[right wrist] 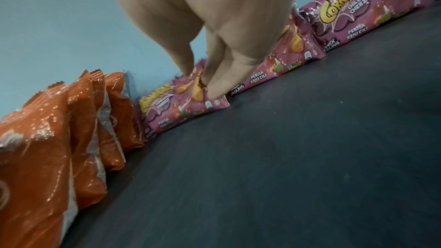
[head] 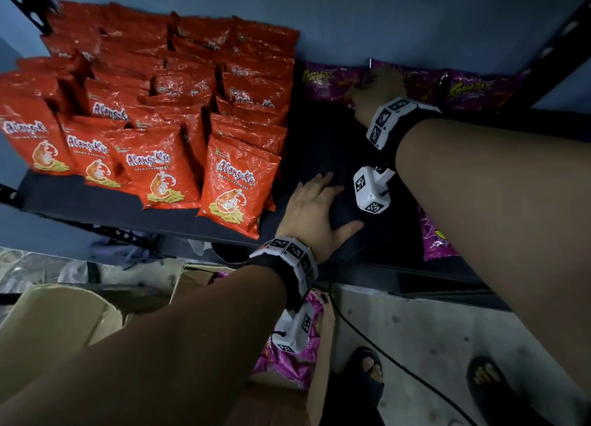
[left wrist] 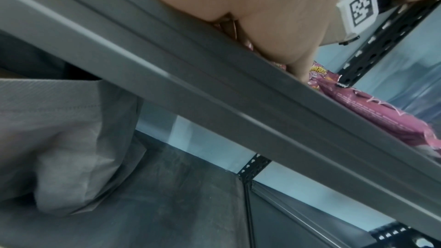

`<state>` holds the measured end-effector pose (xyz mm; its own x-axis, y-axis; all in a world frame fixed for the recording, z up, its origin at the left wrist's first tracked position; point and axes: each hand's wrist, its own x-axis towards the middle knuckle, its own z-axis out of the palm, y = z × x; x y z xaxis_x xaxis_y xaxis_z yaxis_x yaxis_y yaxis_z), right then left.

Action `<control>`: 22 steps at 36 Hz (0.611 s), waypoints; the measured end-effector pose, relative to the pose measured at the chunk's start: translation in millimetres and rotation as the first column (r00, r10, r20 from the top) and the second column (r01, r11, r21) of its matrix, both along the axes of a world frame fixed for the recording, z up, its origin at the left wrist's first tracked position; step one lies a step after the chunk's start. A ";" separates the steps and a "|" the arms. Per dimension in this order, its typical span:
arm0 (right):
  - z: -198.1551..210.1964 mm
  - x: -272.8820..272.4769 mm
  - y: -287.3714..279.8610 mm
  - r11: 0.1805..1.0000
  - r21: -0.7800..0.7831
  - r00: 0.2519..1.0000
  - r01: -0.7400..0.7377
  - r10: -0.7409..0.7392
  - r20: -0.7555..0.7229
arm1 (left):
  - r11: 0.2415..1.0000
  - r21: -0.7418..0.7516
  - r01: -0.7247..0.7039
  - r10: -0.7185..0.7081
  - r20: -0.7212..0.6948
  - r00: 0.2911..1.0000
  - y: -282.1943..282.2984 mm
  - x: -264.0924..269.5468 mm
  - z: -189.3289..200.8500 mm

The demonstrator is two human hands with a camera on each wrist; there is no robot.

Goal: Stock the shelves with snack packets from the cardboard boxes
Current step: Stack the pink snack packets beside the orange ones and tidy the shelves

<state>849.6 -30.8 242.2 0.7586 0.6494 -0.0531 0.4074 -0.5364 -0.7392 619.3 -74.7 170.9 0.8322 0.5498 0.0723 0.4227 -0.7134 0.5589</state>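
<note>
At the shelf's back edge, the right hand (right wrist: 214, 48) pinches a glossy purple crinkled snack packet (right wrist: 190, 99) standing in a row against the wall; the left hand (head: 315, 214) lies spread on the matte dark shelf board (head: 323, 150) beside shiny red packets (head: 160, 112).

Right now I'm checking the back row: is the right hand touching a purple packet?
Touching. The right wrist view shows the right hand with fingertips pressed on the purple packet against the wall.

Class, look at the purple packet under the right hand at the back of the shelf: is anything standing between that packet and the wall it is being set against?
Nothing visible does. The right hand touches the purple packet, already in the row along the blue wall.
</note>
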 end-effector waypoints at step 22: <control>-5.2 -22.2 -18.3 0.876 -0.285 0.892 -0.388 0.435 0.122 | 1.000 0.001 -0.011 0.011 -0.030 0.999 -1.5 0.5 2.6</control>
<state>827.4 -49.1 237.0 0.4370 0.8880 -0.1431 0.7422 -0.4459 -0.5004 619.8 -76.2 173.4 0.8279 0.5588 0.0481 0.4471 -0.7092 0.5451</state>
